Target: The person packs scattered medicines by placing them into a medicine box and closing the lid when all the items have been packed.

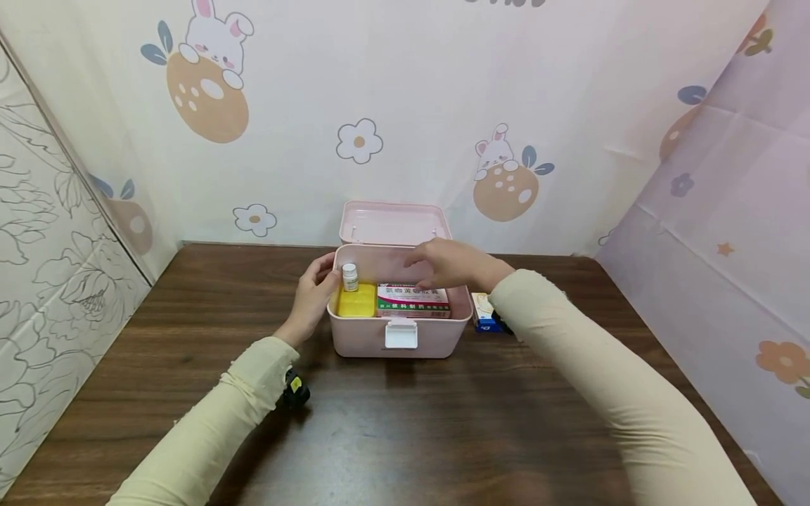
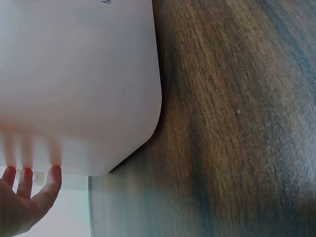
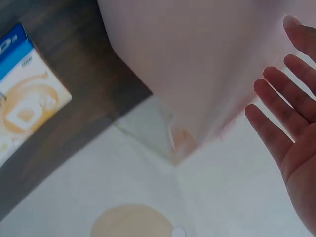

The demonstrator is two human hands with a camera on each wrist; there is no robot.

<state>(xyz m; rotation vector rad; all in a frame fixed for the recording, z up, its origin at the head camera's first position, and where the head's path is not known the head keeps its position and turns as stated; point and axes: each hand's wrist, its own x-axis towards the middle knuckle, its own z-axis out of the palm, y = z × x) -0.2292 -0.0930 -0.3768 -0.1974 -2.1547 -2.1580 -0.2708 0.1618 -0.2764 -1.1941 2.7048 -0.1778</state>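
Observation:
A pink storage box [image 1: 361, 337] stands on the table with its lid [image 1: 395, 223] raised at the back and a white latch [image 1: 401, 334] hanging down in front. Inside are a small white bottle [image 1: 350, 277], a yellow case [image 1: 356, 302] and a white, red and green medicine box [image 1: 413, 301]. My left hand [image 1: 314, 292] rests against the box's left side; in the left wrist view its fingertips [image 2: 54, 173] touch the outer wall. Over the right part of the box hovers my right hand [image 1: 452, 263], fingers spread loosely and holding nothing.
A small blue, white and orange carton [image 3: 32, 94] lies on the table just right of the box, partly hidden by the right sleeve in the head view. The wooden table [image 1: 380, 436] meets a patterned cloth backdrop [image 1: 418, 84] behind the box.

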